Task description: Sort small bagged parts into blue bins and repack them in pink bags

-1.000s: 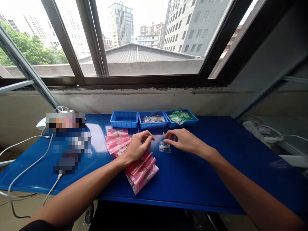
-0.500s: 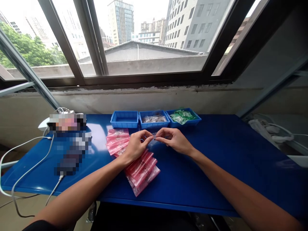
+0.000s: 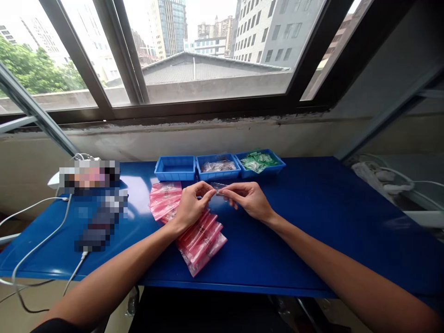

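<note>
Between my two hands is a small clear plastic bag (image 3: 218, 186), held just above the blue table. My left hand (image 3: 194, 203) pinches its left side between thumb and fingertips. Thumb and fingers of my right hand (image 3: 248, 198) are closed on its right side, where a thin dark strip shows that I cannot make out. Under and around my left wrist lies a fanned row of pink plastic bags (image 3: 203, 243) with dark print. Beyond my hands stands a blue bin (image 3: 218, 175) holding several small clear bags.
Left of that bin is another blue bin (image 3: 175, 176) with nothing visible inside; to the right, a blue bin (image 3: 260, 174) holds green and clear packets. Blurred-out items, a white cable (image 3: 71, 277) and a power strip occupy the table's left. A window rises behind.
The fingers of my right hand have shifted on the clear bag, which now shows more plainly between my hands. The whole view has shifted slightly.
</note>
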`<state>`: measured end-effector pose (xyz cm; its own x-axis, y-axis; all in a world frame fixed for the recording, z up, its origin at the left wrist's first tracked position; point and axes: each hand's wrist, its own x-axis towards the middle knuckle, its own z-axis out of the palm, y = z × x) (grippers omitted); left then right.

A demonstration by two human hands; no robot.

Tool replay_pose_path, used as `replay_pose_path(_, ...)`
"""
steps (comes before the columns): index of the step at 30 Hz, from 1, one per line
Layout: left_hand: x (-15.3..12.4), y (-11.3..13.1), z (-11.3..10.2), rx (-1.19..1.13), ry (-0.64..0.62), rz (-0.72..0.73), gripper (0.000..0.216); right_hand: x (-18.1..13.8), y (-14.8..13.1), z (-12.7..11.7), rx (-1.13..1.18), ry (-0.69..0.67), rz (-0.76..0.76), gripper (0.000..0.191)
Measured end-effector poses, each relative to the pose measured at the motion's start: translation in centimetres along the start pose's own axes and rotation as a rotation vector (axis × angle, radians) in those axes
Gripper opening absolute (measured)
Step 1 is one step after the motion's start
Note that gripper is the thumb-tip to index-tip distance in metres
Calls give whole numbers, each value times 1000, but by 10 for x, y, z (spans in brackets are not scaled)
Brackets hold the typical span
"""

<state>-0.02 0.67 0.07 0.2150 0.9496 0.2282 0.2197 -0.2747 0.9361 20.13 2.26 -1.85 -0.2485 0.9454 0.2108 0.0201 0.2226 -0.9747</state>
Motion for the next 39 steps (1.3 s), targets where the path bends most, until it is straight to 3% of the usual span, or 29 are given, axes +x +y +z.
replay_pose_path(9,-5,3,1,-41,20,9,28,-3,-5,-1,26,-53,8,37)
replay_pose_path(16,-5,2,1,56,64,159,9,-7,-5,5,-70,114,-191,30)
replay_pose_path(26,-5,1,1,58,71,182,10,-10,-5,2,-199,147,-307,27)
replay_pose_path(29,-6,1,2,32,30,92,25,-10,-11,3,-201,100,-257,22)
replay_pose_path(32,-6,1,3,33,1,39,37,-10,-14,4,-173,25,-130,33)
replay_pose_path(36,-5,1,3,15,4,-6,38,-8,-13,3,-67,-3,-29,42)
replay_pose_path(39,-5,1,2,6,8,-2,34,-7,-8,5,-42,22,-45,38)
